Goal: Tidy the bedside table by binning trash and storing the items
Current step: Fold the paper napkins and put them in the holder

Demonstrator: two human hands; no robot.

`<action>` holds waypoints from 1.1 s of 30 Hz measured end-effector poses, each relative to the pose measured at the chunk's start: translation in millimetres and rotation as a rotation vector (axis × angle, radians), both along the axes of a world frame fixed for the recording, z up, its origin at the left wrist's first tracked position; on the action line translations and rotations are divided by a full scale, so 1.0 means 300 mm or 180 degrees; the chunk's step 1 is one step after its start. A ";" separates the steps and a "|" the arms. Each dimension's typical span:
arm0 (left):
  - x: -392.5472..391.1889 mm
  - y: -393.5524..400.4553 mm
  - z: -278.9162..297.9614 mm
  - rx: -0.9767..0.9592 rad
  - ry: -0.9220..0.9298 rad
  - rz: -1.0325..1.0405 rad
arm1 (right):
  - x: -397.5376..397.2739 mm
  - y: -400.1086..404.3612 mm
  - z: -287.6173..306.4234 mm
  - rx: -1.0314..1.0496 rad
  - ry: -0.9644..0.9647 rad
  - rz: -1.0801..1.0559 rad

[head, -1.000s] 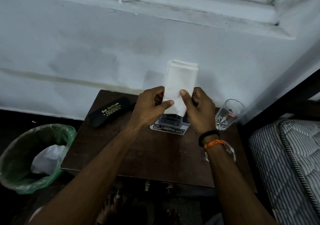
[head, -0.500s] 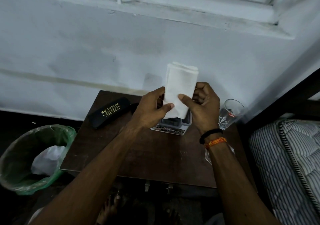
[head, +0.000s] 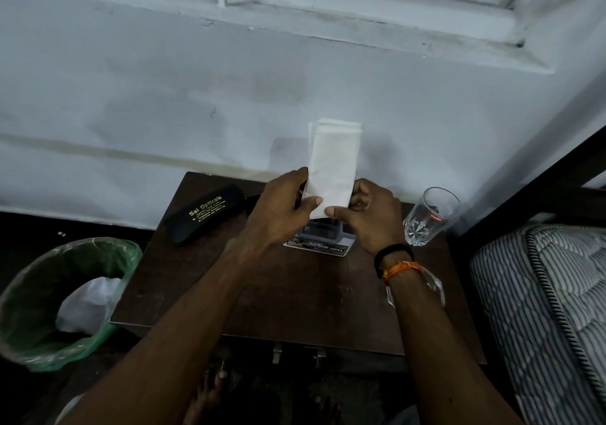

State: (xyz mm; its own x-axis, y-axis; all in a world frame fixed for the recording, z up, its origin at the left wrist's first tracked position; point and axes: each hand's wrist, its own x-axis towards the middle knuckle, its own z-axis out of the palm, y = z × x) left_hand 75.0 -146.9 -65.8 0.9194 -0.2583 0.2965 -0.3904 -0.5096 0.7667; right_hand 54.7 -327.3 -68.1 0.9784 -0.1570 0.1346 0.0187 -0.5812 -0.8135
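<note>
Both hands pinch the folded cloth (head: 333,169) at its lower end above the far middle of the table (head: 295,293): left hand (head: 282,208) on its left edge, right hand (head: 367,214) on its right, the cloth rising upright above the fingers.

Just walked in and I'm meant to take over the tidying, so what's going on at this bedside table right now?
A person is holding a folded white cloth upright above the bedside table, pinched at its lower end by the left hand and right hand. Still on the table are a black spectacle case, a small box with a printed label and a clear drinking glass. The green-lined bin beside the table already holds white trash.
</note>
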 end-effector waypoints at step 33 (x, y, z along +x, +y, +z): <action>0.044 -0.034 -0.036 0.0370 0.0383 0.0588 | 0.039 -0.008 -0.036 -0.0377 0.0019 -0.0293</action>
